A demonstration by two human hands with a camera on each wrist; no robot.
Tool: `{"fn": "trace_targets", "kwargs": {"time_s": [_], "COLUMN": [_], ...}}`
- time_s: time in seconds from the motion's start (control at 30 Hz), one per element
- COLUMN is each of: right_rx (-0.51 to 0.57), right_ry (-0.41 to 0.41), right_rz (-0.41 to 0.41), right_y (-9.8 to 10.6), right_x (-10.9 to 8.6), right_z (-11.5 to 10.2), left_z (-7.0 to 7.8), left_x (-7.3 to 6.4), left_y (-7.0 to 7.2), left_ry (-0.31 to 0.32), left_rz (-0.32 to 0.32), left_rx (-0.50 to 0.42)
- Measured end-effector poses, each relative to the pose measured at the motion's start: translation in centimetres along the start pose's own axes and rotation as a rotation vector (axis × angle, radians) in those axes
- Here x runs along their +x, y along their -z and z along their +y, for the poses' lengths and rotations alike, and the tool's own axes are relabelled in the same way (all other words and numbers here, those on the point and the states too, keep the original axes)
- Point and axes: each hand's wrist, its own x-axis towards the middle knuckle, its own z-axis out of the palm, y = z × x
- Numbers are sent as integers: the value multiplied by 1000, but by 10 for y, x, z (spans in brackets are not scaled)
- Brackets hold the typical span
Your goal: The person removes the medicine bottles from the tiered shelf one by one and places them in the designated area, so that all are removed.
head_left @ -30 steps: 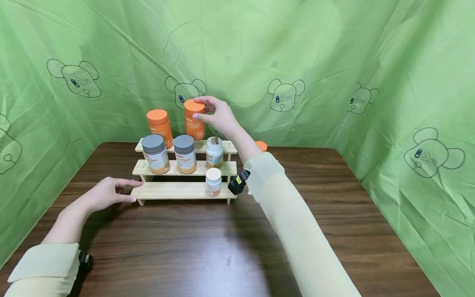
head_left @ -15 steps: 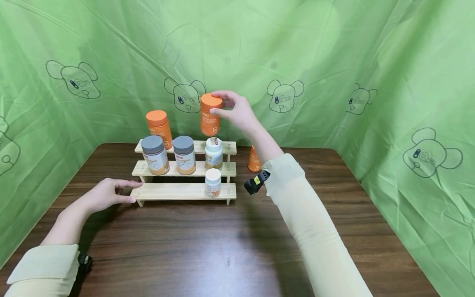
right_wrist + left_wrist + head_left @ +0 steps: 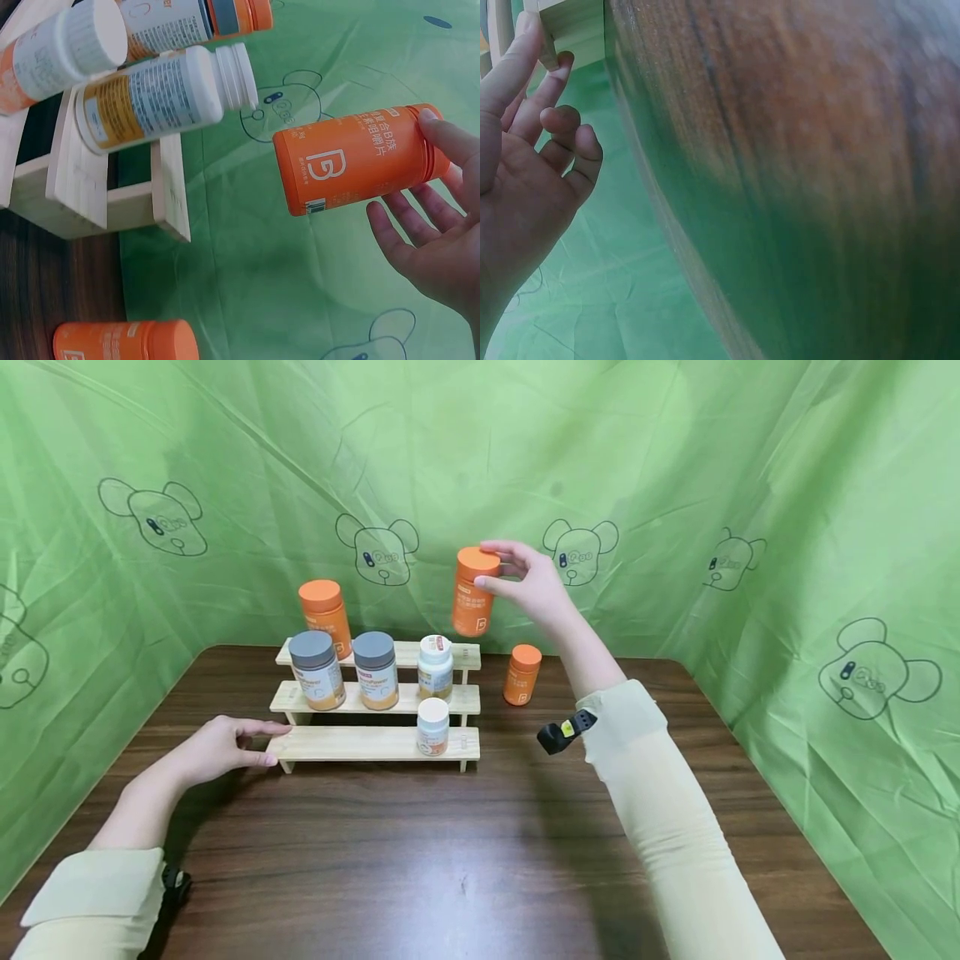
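My right hand (image 3: 531, 585) holds an orange pill bottle (image 3: 472, 602) by its lid, thumb in front and fingers behind. In the right wrist view the orange bottle (image 3: 356, 159) hangs in the air, beyond the end of the stepped wooden display rack (image 3: 352, 743). My left hand (image 3: 217, 752) pinches the left end of the rack's lowest step between thumb and fingers; the left wrist view shows the thumb and a fingertip against the pale wood (image 3: 574, 34). A smaller orange bottle (image 3: 522, 677) stands on the table to the rack's right.
On the top step stands another orange bottle (image 3: 326, 614). The middle step bears two grey-lidded jars (image 3: 318, 672) and a white bottle (image 3: 435, 668); a small white bottle (image 3: 432, 728) sits on the lowest step. Green cloth (image 3: 480, 452) hangs behind the brown table (image 3: 360, 852).
My right hand has lifted the orange bottle off the top step and carried it right, past the rack's end. The smaller orange bottle has come into full view. My left hand has stayed put.
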Motion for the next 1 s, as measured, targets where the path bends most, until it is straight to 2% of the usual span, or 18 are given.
{"fn": "trace_targets", "kwargs": {"time_s": [0.33, 0.67, 1.0], "right_rx": [-25, 7, 59], "right_ry": [22, 26, 31], "right_rz": [40, 61, 96], "right_y": [31, 64, 95], "right_x": [-15, -29, -41], "right_z": [10, 16, 35], "left_z": [0, -2, 0], "left_x": [2, 4, 3], "left_y": [-1, -2, -2], "left_ry": [4, 7, 16], "left_rz": [-1, 3, -1], "left_rx": [11, 14, 7]}}
